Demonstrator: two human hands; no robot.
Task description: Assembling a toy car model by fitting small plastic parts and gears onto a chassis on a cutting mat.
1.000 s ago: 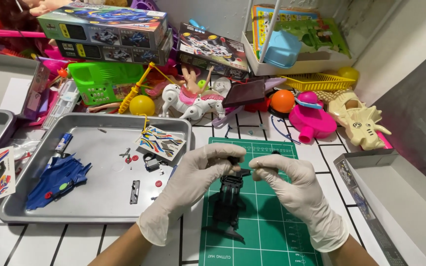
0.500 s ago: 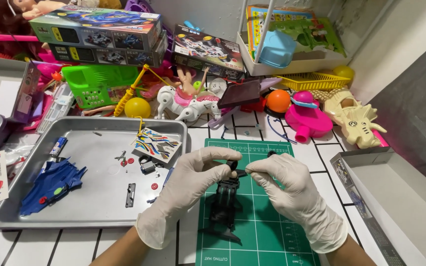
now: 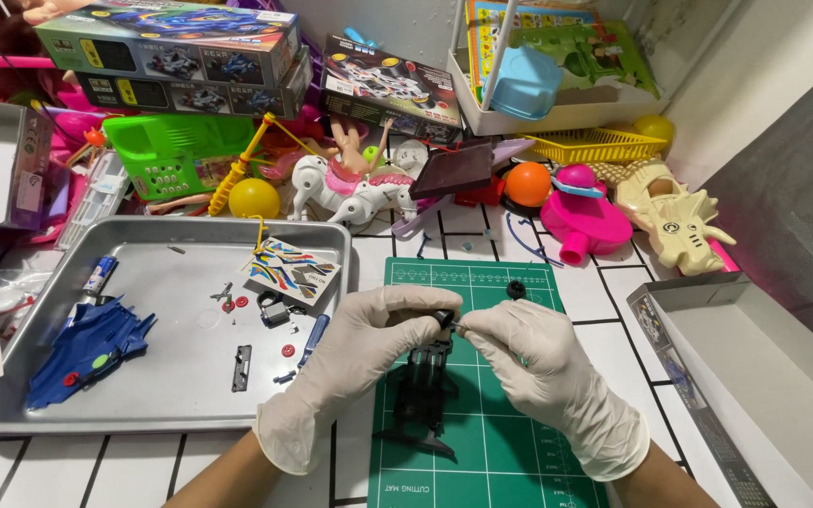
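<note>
Both of my hands wear white gloves and meet over a green cutting mat [image 3: 491, 452]. My left hand [image 3: 359, 353] pinches the top end of a black toy car chassis [image 3: 422, 390] that stands on the mat. My right hand [image 3: 534, 362] holds a thin metal pin against the same end of the chassis. A small black wheel [image 3: 517, 290] lies on the mat just beyond my fingers.
A metal tray [image 3: 143, 414] at left holds a blue car body shell [image 3: 87, 348], a sticker sheet [image 3: 292, 270], a blue screwdriver [image 3: 313, 339] and several small parts. Toy boxes, a yellow ball, a toy horse, a pink toy and a dinosaur crowd the back. A grey bin [image 3: 773, 376] stands at right.
The view has shifted slightly. My hands stay together on the chassis, with my fingers working at its top end.
</note>
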